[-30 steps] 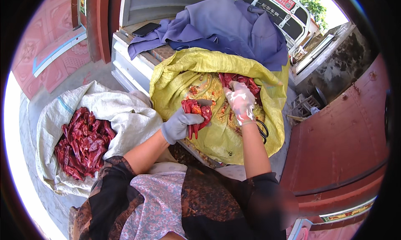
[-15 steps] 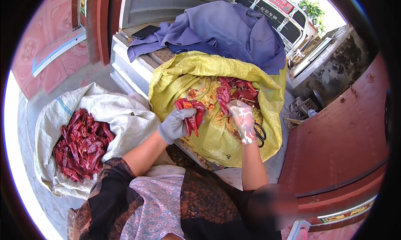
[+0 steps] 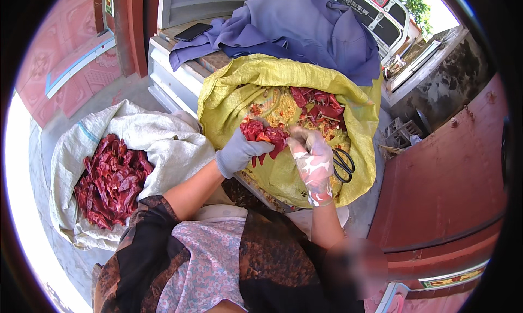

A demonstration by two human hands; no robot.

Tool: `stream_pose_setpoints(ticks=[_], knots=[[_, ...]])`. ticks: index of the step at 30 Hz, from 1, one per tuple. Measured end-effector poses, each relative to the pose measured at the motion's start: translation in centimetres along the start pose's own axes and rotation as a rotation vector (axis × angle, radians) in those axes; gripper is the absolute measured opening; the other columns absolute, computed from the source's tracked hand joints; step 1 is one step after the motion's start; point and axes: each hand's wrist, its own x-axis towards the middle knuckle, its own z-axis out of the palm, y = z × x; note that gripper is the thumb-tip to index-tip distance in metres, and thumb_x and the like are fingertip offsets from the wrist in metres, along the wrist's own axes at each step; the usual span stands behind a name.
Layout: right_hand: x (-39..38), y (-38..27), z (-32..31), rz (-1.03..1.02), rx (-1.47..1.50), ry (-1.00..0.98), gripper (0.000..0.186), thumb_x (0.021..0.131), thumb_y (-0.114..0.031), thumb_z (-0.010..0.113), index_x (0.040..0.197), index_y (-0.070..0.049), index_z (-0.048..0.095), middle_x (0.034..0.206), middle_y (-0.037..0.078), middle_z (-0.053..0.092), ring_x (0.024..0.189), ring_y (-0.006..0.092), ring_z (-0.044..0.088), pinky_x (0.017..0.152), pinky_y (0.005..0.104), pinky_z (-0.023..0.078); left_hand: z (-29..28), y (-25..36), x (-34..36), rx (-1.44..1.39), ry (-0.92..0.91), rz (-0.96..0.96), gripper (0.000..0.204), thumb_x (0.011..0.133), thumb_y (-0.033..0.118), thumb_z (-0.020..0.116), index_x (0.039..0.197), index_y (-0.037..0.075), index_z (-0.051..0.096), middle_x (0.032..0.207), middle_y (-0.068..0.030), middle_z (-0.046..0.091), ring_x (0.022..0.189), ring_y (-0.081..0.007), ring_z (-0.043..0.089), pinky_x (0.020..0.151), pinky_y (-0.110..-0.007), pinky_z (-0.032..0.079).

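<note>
My left hand (image 3: 238, 151), in a grey glove, grips a bunch of dried red chillies (image 3: 265, 134) over the open yellow sack (image 3: 229, 95). My right hand (image 3: 311, 159), in a thin pale glove stained red, pinches at the right end of that bunch. Black scissors (image 3: 344, 165) hang by their loops at my right hand, blades down. Inside the yellow sack lie yellow seeds and more red chilli pieces (image 3: 316, 103).
A white woven sack (image 3: 163, 138) holding many dried red chillies (image 3: 109, 179) stands at my left. A purple cloth (image 3: 305, 29) and a dark phone (image 3: 192, 32) lie on the grey-white step behind. A red door (image 3: 447, 193) is at the right, a vehicle (image 3: 381, 8) beyond.
My right hand came down from the chilli pile in the sack and moved left to meet the bunch in my left hand. The left hand stayed about where it was.
</note>
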Motion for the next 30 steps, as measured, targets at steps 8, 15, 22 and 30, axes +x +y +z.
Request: stream_pose_setpoints(ticks=[8, 15, 22, 30], knots=[[2.5, -0.4, -0.9, 0.191, 0.577, -0.296, 0.018, 0.083, -0.001, 0.059, 0.101, -0.002, 0.065, 0.096, 0.008, 0.066, 0.089, 0.0143, 0.061, 0.082, 0.025, 0.047, 0.0, 0.8, 0.2, 0.055, -0.076, -0.05, 0.046, 0.066, -0.001, 0.069, 0.107, 0.004, 0.048, 0.096, -0.0032, 0.057, 0.094, -0.0127, 0.055, 0.081, -0.029, 0.045], [0.9, -1.8, -0.9, -0.438, -0.287, -0.131, 0.019, 0.074, 0.0, 0.063, 0.091, -0.008, 0.064, 0.084, 0.007, 0.063, 0.067, 0.0216, 0.062, 0.056, 0.03, 0.049, 0.6, 0.8, -0.5, -0.186, -0.235, -0.164, 0.043, 0.075, 0.003, 0.064, 0.116, -0.001, 0.052, 0.099, -0.0044, 0.062, 0.089, -0.0123, 0.06, 0.082, -0.027, 0.047], [0.7, -1.8, -0.4, -0.226, -0.241, -0.139, 0.016, 0.079, -0.004, 0.058, 0.093, -0.008, 0.062, 0.079, 0.004, 0.061, 0.061, 0.0178, 0.058, 0.055, 0.0263, 0.043, 0.5, 0.5, -0.5, 0.117, -0.176, -0.149, 0.023, 0.075, 0.004, 0.067, 0.098, 0.001, 0.062, 0.09, -0.0007, 0.063, 0.081, -0.0067, 0.057, 0.073, -0.024, 0.046], [0.7, -1.7, 0.1, 0.679, 0.854, -0.121, 0.01, 0.092, -0.015, 0.051, 0.091, -0.006, 0.057, 0.088, 0.001, 0.061, 0.046, 0.0027, 0.03, 0.041, 0.0188, 0.023, 1.4, 0.6, -0.6, 0.596, -0.15, 0.347, 0.021, 0.074, 0.008, 0.072, 0.092, 0.002, 0.063, 0.088, -0.0005, 0.063, 0.081, -0.0077, 0.057, 0.075, -0.025, 0.046]])
